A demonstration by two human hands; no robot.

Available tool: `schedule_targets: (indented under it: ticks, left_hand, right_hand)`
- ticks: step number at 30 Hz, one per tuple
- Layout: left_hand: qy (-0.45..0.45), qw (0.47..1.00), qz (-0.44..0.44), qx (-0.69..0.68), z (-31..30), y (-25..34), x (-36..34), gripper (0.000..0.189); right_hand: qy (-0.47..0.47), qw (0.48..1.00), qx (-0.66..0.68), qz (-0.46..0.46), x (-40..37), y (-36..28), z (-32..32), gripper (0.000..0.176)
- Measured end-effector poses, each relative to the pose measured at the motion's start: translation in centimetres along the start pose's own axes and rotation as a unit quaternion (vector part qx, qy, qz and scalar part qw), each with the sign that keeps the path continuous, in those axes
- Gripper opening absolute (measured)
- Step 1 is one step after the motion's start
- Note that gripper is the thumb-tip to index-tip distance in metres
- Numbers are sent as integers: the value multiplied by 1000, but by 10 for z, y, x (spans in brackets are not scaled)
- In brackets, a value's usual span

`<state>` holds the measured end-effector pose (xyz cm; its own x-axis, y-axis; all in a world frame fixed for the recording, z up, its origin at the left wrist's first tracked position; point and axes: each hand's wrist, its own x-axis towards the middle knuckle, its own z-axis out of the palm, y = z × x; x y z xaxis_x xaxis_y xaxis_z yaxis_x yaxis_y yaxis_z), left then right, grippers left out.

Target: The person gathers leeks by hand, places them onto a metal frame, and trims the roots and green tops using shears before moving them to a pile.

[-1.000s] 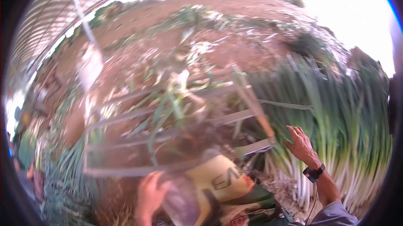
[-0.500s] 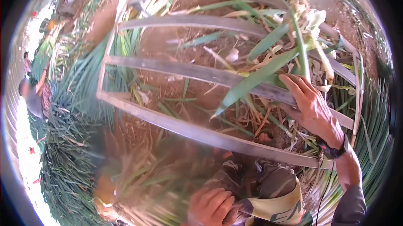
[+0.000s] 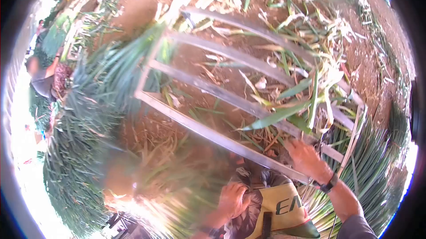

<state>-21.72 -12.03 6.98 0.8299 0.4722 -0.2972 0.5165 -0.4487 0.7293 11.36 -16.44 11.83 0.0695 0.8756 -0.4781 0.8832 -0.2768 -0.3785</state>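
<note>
A metal frame with several long slats (image 3: 208,134) lies over the soil in front of me. My right hand (image 3: 307,159), with a dark watch at the wrist, is at the frame's right part, between two slats; its fingertips are blurred, and I cannot make out anything in them. Loose green leaves and pale stalks (image 3: 326,79) rest on the slats just beyond it. My left hand (image 3: 233,200) is near my lap with curled fingers, beside a yellow cloth with dark letters (image 3: 282,208). What it holds, if anything, is hidden.
A large heap of green onion-like leaves (image 3: 80,163) fills the left side, and another (image 3: 368,163) lies at the right. A person (image 3: 43,79) is at the far left. Leaf scraps (image 3: 288,12) are scattered over the brown soil.
The view has shifted, so the frame sits further right and more tilted. My right hand has moved back off the leaves and slat toward me. The yellow cloth shows more.
</note>
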Motion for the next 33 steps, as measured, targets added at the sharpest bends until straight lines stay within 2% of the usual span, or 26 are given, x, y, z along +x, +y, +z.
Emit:
schedule_targets:
  ticks: [5,6,9,10,13,15,17,18,19,21,22,25,26,29,30,33]
  left_hand:
    - [-21,991,-57,118,-47,35,-7,37]
    - [-15,994,-63,86,-64,34,-10,40]
    - [100,988,-115,12,-112,27,-23,42]
    - [116,986,-122,15,-133,21,-27,45]
    - [120,967,-217,-57,-166,-30,-42,48]
    - [65,889,-375,-254,-250,2,-9,62]
    - [62,821,-387,-416,-270,-45,-20,81]
    - [56,775,-392,-493,-284,-73,-19,91]
    - [63,857,-366,-358,-294,-102,-24,76]
    - [86,957,-270,-63,-316,-173,-1,51]
    - [85,964,-252,-1,-341,-186,8,52]
    - [51,962,-268,0,-411,-213,40,52]
    - [63,965,-256,1,-426,-227,48,51]
    - [62,962,-263,39,-479,-248,77,53]
    - [71,960,-270,33,-495,-251,86,52]
    - [77,954,-284,51,-544,-243,128,51]
  right_hand:
    - [-28,996,37,-73,-24,-38,-49,52]
    - [-18,996,44,-77,-25,-47,-64,49]
    - [-9,995,67,-75,-18,-69,-100,43]
    - [-14,995,73,-66,-13,-76,-109,45]
    - [-25,994,95,-41,6,-93,-123,50]
    - [-15,994,106,-15,26,-105,-125,55]
    - [-4,993,112,20,47,-118,-124,60]
    - [-36,990,112,74,59,-131,-132,65]
    - [-50,985,140,89,67,-145,-127,68]
    - [-57,975,187,109,101,-153,-112,73]
    - [-64,970,200,119,115,-163,-107,72]
    - [-32,950,287,120,160,-204,-127,73]
    - [-12,937,331,112,176,-219,-142,67]
    - [71,926,363,74,221,-244,-154,66]
    - [54,928,361,72,236,-249,-161,71]
    - [99,902,411,84,285,-272,-183,75]
